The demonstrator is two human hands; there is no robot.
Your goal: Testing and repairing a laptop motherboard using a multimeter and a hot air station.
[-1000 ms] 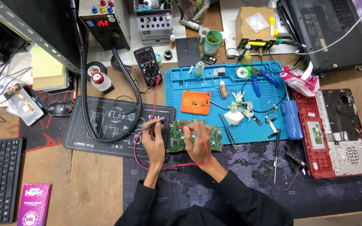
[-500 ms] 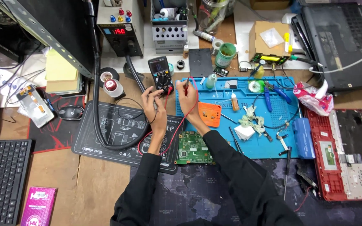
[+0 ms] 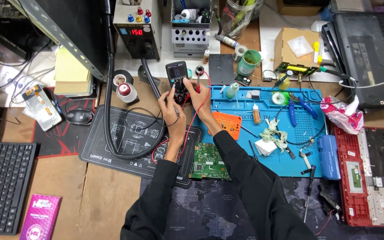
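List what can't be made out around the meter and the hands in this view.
- Multimeter display: too small to tell, head view.
- Its dial: covered by the left hand and right hand.
- Probe tips: hidden in each grip.
- Green circuit board: right edge under the right sleeve.

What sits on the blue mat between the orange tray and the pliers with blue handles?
In the head view, a small glue bottle with an orange cap stands between the orange tray and the blue-handled pliers; otherwise bare blue mat.
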